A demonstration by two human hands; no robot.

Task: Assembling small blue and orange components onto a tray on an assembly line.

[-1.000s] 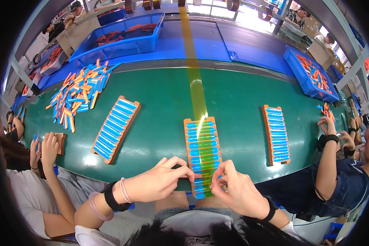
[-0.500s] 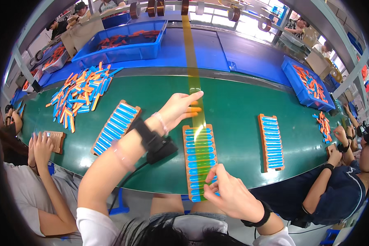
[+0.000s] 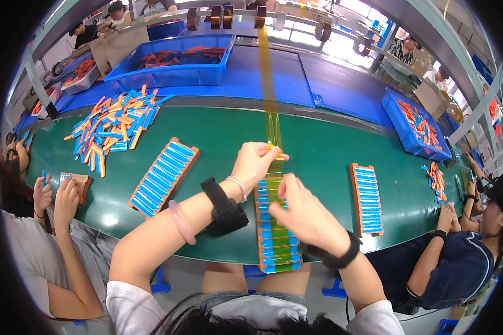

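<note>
A strip of amber see-through tape [image 3: 269, 78] comes down from a roll [image 3: 260, 17] on the far bar. My left hand [image 3: 254, 166] is closed on this tape, pinching it just beyond the far end of a brown slotted tray [image 3: 259, 237]. Blue-topped flat sticks [image 3: 269, 261] lie side by side across the tray, and tape runs lengthwise over them. My right hand [image 3: 314, 218] is above the tray's right side, thumb and index finger apart near the tape. Its other fingers are curled and partly hidden.
Similar filled trays stand on the left [image 3: 165, 176] and right [image 3: 368, 201] of the green table [image 3: 223, 123]. A pile of blue and orange sticks [image 3: 114, 123] lies far left. Blue bins [image 3: 173, 78] stand behind. Co-workers sit at both sides.
My left hand has come nearer and now pinches the tape, which is gathered at its fingers. My right hand has moved up the tray, away from its near end.
</note>
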